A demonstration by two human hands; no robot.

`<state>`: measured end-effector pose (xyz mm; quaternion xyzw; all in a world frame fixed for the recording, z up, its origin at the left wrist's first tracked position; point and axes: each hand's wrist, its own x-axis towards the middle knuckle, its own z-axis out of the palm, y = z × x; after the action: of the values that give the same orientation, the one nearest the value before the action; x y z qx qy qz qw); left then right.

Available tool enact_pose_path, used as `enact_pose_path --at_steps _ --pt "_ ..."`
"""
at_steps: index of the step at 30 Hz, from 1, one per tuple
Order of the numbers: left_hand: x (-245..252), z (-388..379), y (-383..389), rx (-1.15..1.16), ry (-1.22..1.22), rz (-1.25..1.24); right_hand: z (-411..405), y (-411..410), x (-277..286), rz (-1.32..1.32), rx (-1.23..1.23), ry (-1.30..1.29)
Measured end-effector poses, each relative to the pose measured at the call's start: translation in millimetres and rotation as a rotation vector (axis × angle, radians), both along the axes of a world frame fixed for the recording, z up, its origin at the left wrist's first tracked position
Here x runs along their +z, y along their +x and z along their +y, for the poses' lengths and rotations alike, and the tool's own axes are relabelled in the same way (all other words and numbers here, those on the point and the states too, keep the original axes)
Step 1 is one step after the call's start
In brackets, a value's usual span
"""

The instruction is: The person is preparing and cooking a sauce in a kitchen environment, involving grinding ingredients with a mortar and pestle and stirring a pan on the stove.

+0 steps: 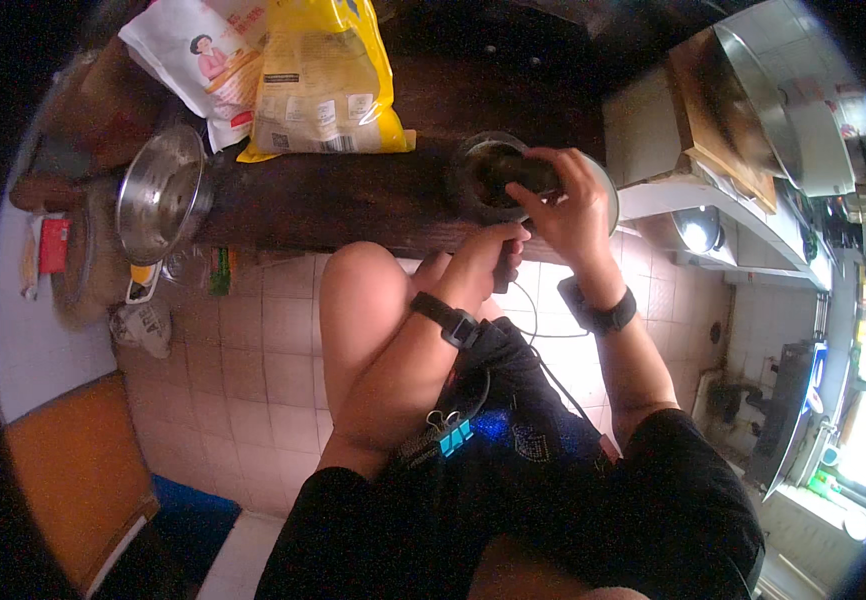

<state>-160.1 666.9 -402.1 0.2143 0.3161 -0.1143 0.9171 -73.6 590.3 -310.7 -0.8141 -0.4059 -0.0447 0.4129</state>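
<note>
My right hand [572,199] reaches over a glass bowl or jar [470,180] on the dark wooden table [313,199]; its fingers and thumb are spread about a dark round thing [534,176] at the vessel's right side. What that thing is cannot be told. A pale round rim [607,191] shows behind this hand. Just below the vessel, at the table's near edge, my left hand [504,259] is curled, fingers bent inward; a small dark thing shows under its fingers, too unclear to name.
A yellow plastic bag [328,90] and a white printed bag [215,71] stand at the table's back. A steel bowl [161,195] sits at the left. At the right is a white tiled counter [647,142] bearing a wooden board [718,120]. Thin cables hang between my arms.
</note>
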Motion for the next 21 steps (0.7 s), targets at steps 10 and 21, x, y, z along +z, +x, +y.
enact_pose_path --at_steps 10,21 --pt "-4.2 4.0 -1.5 -0.014 0.123 -0.014 -49.2 1.3 -25.4 0.117 -0.127 0.065" --pt "5.0 28.8 -12.8 -0.102 0.172 -0.018 -135.1 73.8 -158.4 0.384 -0.511 -0.208"
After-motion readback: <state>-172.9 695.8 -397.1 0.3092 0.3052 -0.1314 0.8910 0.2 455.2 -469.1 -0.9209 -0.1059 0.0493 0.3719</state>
